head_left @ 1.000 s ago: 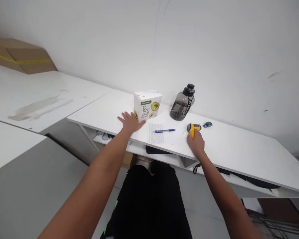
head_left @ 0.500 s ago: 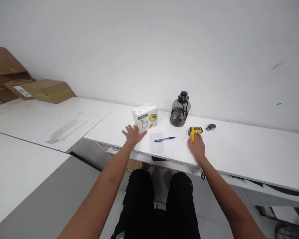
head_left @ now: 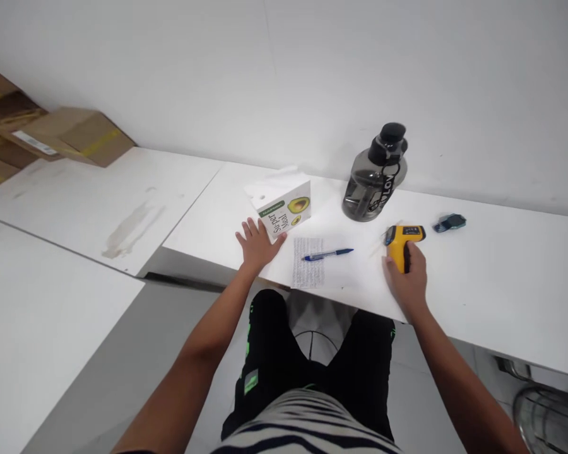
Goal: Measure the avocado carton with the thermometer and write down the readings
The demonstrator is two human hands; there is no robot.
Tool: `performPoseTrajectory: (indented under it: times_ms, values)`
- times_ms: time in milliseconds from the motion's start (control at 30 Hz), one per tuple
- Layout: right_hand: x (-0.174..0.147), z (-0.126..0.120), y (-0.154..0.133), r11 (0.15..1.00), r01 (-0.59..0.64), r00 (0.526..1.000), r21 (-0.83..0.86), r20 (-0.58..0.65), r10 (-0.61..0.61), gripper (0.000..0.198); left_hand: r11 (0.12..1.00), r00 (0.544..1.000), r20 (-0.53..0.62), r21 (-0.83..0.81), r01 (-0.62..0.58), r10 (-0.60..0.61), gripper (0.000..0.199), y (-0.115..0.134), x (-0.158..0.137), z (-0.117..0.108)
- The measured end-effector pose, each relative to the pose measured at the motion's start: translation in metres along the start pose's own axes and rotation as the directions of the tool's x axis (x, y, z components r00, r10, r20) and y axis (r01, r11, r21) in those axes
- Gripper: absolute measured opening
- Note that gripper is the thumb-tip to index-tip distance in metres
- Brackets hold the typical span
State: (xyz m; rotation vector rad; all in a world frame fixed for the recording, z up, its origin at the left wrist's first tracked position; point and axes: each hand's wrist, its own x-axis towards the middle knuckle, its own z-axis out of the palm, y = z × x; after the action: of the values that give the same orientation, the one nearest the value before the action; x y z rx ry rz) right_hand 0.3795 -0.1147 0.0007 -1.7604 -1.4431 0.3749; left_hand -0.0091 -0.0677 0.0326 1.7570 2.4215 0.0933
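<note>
One yellow infrared thermometer (head_left: 396, 249): at the counter (head_left: 506, 277); I cannot tell whether it is lifted.
Right hand (head_left: 411, 277): closed round the thermometer's handle.
Left hand (head_left: 259, 246): fingers spread apart, touching the near lower edge of the white meal carton (head_left: 284, 205) without gripping it.
Progress: I judge handling part-way; thermometer taken up and carton touched, while the blue pen (head_left: 328, 255) lies unheld over the sheet (head_left: 307, 274) and the grey water bottle (head_left: 366, 189) stands untouched.
Carton lettering: "Su-per Meal" beside avocado pictures; brand on the green band too blurred for me to confirm.
Bottle lettering: I make out "LOV", the rest unclear.
Sheet: dense lines, too small to read.
Thermometer panel: dark, markings illegible.
</note>
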Motion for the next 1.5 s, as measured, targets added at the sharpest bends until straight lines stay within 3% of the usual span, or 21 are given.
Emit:
performPoseTrajectory:
  times_ms: [267, 367, 400, 433, 500, 600, 667, 800, 1000, 1067, 1167, 1233, 1300, 1367, 1433, 1500]
  values:
    - [0.006, 0.009, -0.001, 0.998, 0.032, 0.999, -0.049, -0.021, -0.033, 0.077, 1.000, 0.999, -0.042, -0.006, -0.014, 0.014, 0.104, -0.001, 0.005, 0.003]
    - [0.003, 0.011, -0.014, 0.958, 0.122, 0.984, -0.258, -0.093, -0.151, 0.069, 0.999, 0.999, -0.053, -0.033, -0.016, 0.014, 0.106, -0.002, 0.008, 0.004]
    - [0.001, 0.012, -0.023, 0.921, 0.184, 0.973, -0.344, -0.067, -0.219, 0.063, 0.999, 0.999, -0.054, -0.044, -0.011, 0.009, 0.107, -0.001, 0.009, 0.004]
    - [-0.001, 0.014, -0.034, 0.872, 0.262, 0.958, -0.414, 0.004, -0.286, 0.056, 0.998, 0.999, -0.054, -0.054, -0.008, 0.005, 0.108, -0.001, 0.009, 0.003]
    - [-0.003, 0.020, -0.059, 0.765, 0.450, 0.893, -0.461, 0.258, -0.369, 0.049, 0.997, 0.999, -0.053, -0.075, -0.010, 0.006, 0.110, -0.001, 0.009, 0.002]
    - [0.003, 0.037, -0.093, 0.681, 0.581, 0.771, -0.445, 0.569, -0.286, 0.047, 0.994, 0.998, -0.054, -0.109, -0.023, 0.018, 0.113, -0.001, 0.007, 0.002]
    - [0.009, 0.049, -0.106, 0.664, 0.589, 0.741, -0.460, 0.635, -0.218, 0.045, 0.991, 0.998, -0.059, -0.128, -0.030, 0.023, 0.114, -0.001, 0.007, 0.002]
    - [0.011, 0.057, -0.109, 0.675, 0.575, 0.752, -0.463, 0.624, -0.213, 0.044, 0.986, 0.997, -0.074, -0.161, -0.034, 0.022, 0.104, -0.001, 0.008, 0.004]
    - [-0.017, 0.042, -0.100, 0.717, 0.520, 0.784, -0.465, 0.593, -0.184, 0.042, 0.959, 0.983, -0.183, -0.280, -0.049, -0.003, 0.094, -0.003, 0.011, 0.004]
    - [-0.030, 0.037, -0.096, 0.735, 0.501, 0.794, -0.456, 0.580, -0.181, 0.040, 0.915, 0.947, -0.319, -0.395, -0.085, -0.050, 0.097, -0.002, 0.007, 0.003]
    - [-0.046, 0.030, -0.087, 0.796, 0.441, 0.827, -0.416, 0.533, -0.179, 0.038, 0.808, 0.843, -0.519, -0.552, -0.207, -0.138, 0.083, 0.004, -0.012, 0.007]
    - [-0.054, 0.024, -0.079, 0.864, 0.381, 0.855, -0.328, 0.480, -0.195, 0.036, 0.769, 0.829, -0.558, -0.547, -0.332, -0.039, 0.063, 0.012, -0.033, 0.015]
    - [-0.056, 0.017, -0.073, 0.935, 0.315, 0.876, -0.163, 0.429, -0.220, 0.034, 0.760, 0.817, -0.526, -0.423, -0.493, 0.237, 0.048, 0.020, -0.056, 0.024]
    - [-0.053, 0.011, -0.074, 0.965, 0.261, 0.894, 0.025, 0.371, -0.252, 0.035, 0.750, 0.762, -0.449, -0.256, -0.610, 0.466, 0.040, 0.028, -0.075, 0.031]
    - [-0.045, 0.009, -0.082, 0.960, 0.235, 0.912, 0.156, 0.308, -0.273, 0.036, 0.751, 0.732, -0.390, -0.139, -0.646, 0.558, 0.036, 0.032, -0.086, 0.034]
    - [-0.032, 0.015, -0.094, 0.941, 0.235, 0.912, 0.242, 0.280, -0.300, 0.037, 0.756, 0.728, -0.372, -0.098, -0.647, 0.575, 0.035, 0.033, -0.090, 0.034]
